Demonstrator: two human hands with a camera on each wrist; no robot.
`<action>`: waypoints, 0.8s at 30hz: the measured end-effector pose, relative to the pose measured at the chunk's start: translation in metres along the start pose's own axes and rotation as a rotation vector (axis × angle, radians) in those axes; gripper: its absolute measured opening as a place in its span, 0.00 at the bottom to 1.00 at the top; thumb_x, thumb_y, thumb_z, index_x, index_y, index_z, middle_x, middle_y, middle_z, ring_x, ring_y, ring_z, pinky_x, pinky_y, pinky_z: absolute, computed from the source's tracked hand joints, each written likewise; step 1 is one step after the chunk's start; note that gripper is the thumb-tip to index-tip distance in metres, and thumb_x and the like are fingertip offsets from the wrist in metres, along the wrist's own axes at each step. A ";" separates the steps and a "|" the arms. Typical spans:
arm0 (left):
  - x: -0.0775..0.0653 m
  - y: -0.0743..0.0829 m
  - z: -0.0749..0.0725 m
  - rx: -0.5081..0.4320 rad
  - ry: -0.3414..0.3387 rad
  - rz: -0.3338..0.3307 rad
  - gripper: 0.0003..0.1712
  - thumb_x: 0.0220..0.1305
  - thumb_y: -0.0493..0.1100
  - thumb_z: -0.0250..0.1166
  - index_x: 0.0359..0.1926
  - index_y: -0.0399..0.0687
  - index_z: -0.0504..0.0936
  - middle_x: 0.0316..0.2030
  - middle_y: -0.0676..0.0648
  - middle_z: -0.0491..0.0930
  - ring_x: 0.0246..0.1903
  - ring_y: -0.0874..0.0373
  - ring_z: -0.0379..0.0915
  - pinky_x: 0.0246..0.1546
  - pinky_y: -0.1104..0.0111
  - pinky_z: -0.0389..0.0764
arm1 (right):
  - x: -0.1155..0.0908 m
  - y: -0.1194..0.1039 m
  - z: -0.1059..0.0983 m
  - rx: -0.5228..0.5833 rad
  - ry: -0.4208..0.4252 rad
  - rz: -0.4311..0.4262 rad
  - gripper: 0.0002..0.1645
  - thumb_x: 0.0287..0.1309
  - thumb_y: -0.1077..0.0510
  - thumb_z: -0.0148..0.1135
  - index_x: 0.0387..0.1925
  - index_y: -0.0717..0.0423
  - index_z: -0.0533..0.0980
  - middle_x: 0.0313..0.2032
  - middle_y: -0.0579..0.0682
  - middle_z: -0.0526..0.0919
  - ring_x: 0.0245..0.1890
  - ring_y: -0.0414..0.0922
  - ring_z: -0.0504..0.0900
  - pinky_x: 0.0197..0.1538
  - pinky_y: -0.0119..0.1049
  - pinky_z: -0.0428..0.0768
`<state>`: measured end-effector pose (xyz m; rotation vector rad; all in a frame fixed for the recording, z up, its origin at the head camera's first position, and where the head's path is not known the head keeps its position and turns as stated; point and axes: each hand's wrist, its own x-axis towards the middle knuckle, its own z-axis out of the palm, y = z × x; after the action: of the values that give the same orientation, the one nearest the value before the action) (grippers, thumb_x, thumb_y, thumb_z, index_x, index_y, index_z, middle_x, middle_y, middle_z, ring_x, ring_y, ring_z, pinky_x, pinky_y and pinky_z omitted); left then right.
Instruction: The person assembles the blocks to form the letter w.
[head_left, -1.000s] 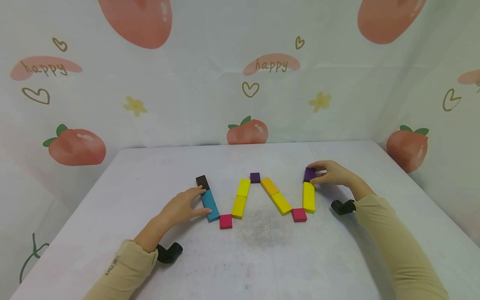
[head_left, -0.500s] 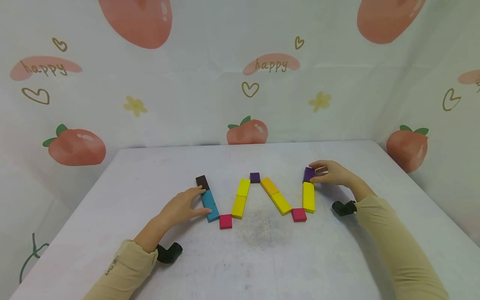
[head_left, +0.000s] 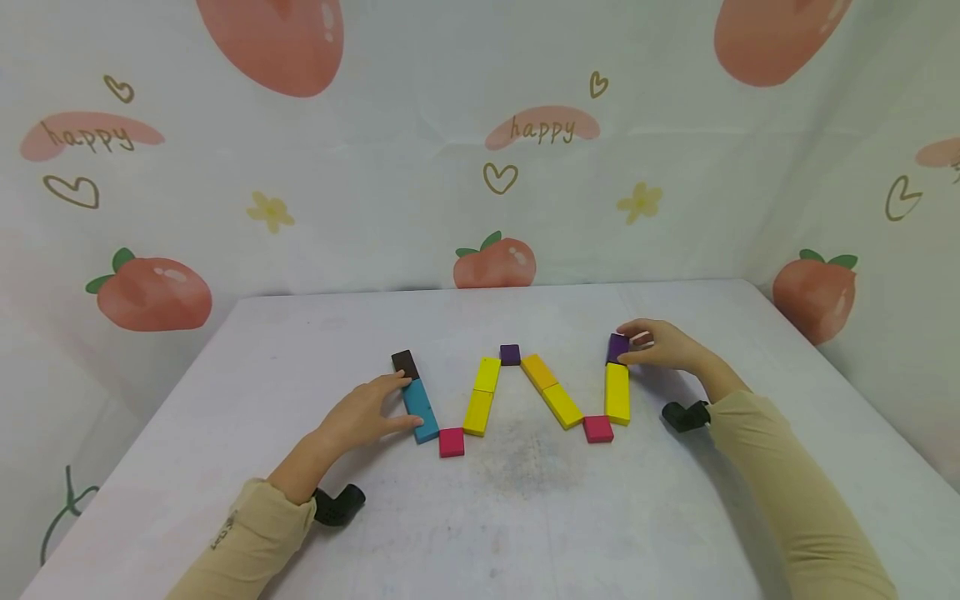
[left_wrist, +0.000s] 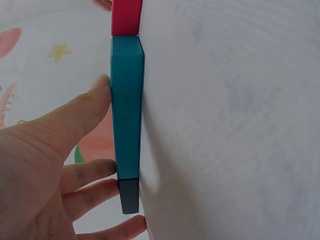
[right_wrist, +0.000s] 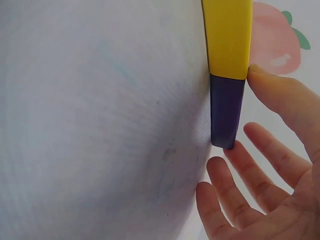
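My left hand (head_left: 363, 412) rests its thumb on the blue block (head_left: 421, 412) and its fingertips near the join with the black block (head_left: 405, 364). In the left wrist view the fingers (left_wrist: 90, 172) are spread and fairly straight. At the far right, my right hand (head_left: 663, 346) lies beside the purple block (head_left: 618, 348), which sits end to end with a yellow block (head_left: 618, 393). In the right wrist view, its thumb (right_wrist: 280, 92) touches near that join. One fingertip meets the purple block's far end; the other fingers are loosely extended.
Between the hands, a zigzag row runs across the white table (head_left: 525, 525): a red block (head_left: 452, 442), yellow blocks (head_left: 478, 413), a purple block (head_left: 510, 355), an orange block (head_left: 539, 372) and another red block (head_left: 598, 429). A patterned cloth (head_left: 420, 167) hangs behind.
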<state>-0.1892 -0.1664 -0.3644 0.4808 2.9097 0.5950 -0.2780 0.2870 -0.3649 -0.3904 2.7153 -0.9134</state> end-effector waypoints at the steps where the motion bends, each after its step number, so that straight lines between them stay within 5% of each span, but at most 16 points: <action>1: 0.000 0.000 0.000 0.001 0.001 0.001 0.40 0.55 0.56 0.66 0.63 0.39 0.68 0.66 0.36 0.64 0.64 0.37 0.61 0.61 0.45 0.67 | 0.000 0.000 0.000 0.000 -0.001 -0.003 0.35 0.55 0.52 0.64 0.61 0.63 0.65 0.59 0.67 0.68 0.57 0.63 0.70 0.59 0.56 0.74; 24: 0.000 0.000 0.001 -0.013 -0.009 -0.015 0.40 0.55 0.56 0.66 0.64 0.40 0.68 0.66 0.36 0.63 0.64 0.36 0.60 0.61 0.44 0.67 | -0.001 -0.001 0.001 0.005 -0.013 -0.003 0.35 0.56 0.54 0.63 0.62 0.63 0.64 0.60 0.68 0.67 0.59 0.65 0.69 0.59 0.56 0.74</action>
<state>-0.1896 -0.1665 -0.3652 0.4580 2.8970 0.6075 -0.2766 0.2859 -0.3647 -0.3987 2.7005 -0.9149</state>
